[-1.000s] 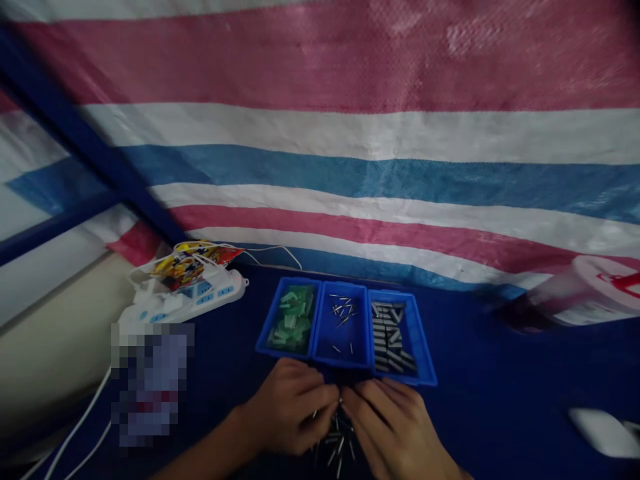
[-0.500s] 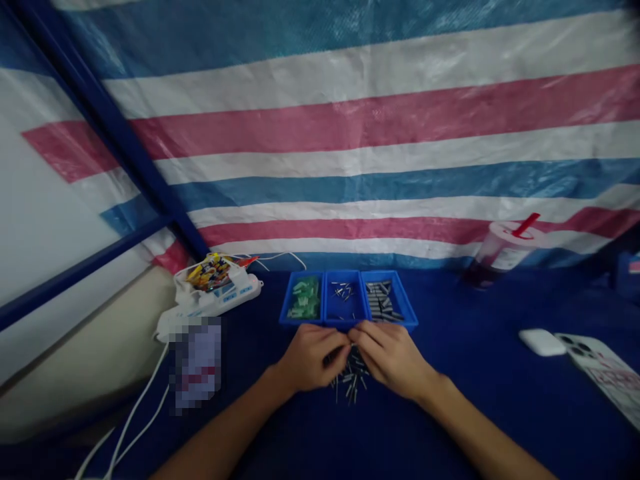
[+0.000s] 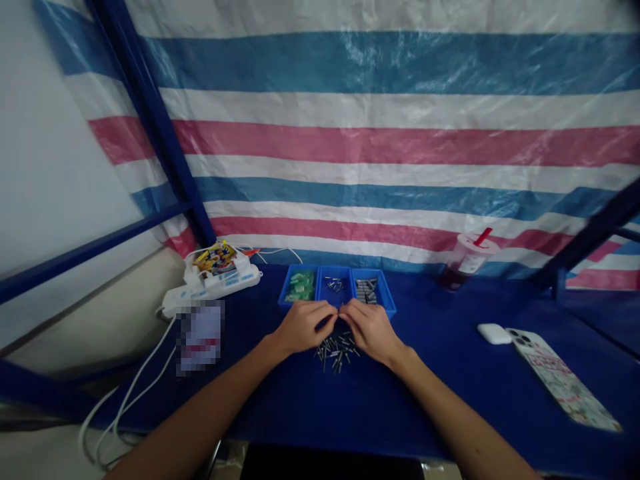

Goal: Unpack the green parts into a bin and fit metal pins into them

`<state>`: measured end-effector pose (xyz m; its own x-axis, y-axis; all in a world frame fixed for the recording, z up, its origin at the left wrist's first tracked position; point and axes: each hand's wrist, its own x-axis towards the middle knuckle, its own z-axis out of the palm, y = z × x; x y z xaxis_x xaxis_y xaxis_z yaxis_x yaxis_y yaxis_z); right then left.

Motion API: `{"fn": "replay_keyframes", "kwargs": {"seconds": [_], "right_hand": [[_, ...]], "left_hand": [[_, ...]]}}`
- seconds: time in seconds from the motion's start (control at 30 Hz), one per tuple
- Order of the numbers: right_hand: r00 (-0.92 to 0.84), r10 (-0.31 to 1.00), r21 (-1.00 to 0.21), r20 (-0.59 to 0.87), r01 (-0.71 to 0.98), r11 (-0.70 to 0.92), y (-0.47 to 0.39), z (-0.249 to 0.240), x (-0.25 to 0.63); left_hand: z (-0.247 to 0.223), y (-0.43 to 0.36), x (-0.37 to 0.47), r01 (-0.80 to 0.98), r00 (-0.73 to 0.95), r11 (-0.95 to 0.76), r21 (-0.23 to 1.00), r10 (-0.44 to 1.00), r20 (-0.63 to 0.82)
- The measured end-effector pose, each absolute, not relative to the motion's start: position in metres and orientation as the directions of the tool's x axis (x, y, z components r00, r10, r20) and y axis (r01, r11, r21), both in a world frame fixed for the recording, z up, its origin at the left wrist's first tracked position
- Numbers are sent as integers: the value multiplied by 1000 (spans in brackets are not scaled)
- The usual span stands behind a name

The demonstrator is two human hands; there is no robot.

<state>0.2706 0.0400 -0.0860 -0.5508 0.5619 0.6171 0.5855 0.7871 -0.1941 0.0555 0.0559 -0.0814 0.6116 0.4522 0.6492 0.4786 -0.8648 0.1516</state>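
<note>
My left hand [image 3: 306, 325] and my right hand [image 3: 369, 329] meet at their fingertips just in front of three blue bins. Both are closed in a pinch; whatever sits between the fingertips is too small to make out. Below them a pile of thin dark pieces with metal pins [image 3: 338, 349] lies on the blue tabletop [image 3: 320, 407]. The left bin holds green translucent pieces [image 3: 301, 285]. A few small metal pins [image 3: 334, 285] lie in the middle bin [image 3: 324, 297]. Grey cylindrical pieces [image 3: 366, 289] fill part of the right bin [image 3: 387, 303], partly hidden by my right hand.
At left are a white power strip [image 3: 213, 290] with cables and a box of yellow packets [image 3: 216, 259]. A lidded cup with a red straw [image 3: 466, 261] stands back right. A white earbud case [image 3: 495, 333] touches a phone [image 3: 563, 380]. A striped tarp [image 3: 350, 143] hangs behind.
The camera view has shifted, showing more of the table's front edge and right side. My hands remain pinched together at the fingertips before the bins, with more of the pile uncovered.
</note>
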Motion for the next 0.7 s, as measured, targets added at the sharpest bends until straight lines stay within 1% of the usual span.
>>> {"fn": "replay_keyframes", "kwargs": {"seconds": [0.23,0.37,0.5,0.6,0.7], "right_hand": [[-551,594,-268,586,560,784,40,-85,272],[-551,600,-268,580,567,779,41,-89,271],[-513,584,-260,629,569,780,42,-87,268],[-476,538,-240,696,552,798,41,-84,268],[-438,479,-197,760,547,813,42,-82,272]], "left_hand": [[-81,57,55,471,593,-850,238,505,628],[-77,56,56,436,604,-870,231,473,642],[-74,55,57,425,586,-885,190,429,687],[-72,55,56,417,554,-894,166,395,733],[-71,55,54,414,532,-894,174,392,750]]}}
